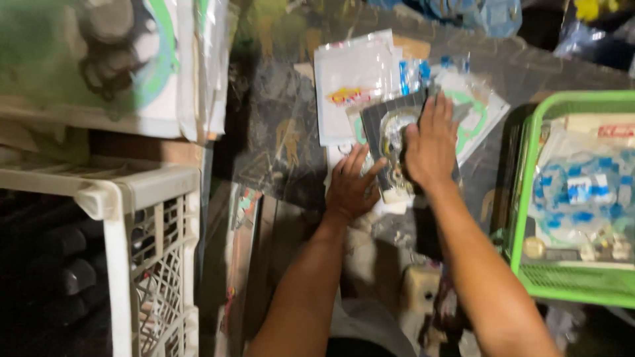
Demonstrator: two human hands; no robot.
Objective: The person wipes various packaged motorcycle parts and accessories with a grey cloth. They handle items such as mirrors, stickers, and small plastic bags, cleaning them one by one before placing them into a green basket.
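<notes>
My left hand [350,186] lies flat with fingers apart at the near-left edge of a dark plastic packet [389,125] holding ring-shaped gaskets. My right hand [433,142] presses palm-down on the same packet, fingers spread. The packet lies on a loose pile of clear plastic bags [354,79] with white, blue and green contents, on a dark tabletop [284,139]. Neither hand closes around anything.
A green plastic basket [529,165] with bagged parts in blue and white stands at the right. A white lattice crate [159,251] with dark cylinders inside sits at the left, a large bagged gasket sheet [99,59] above it. Cardboard packets [241,225] lean below the table.
</notes>
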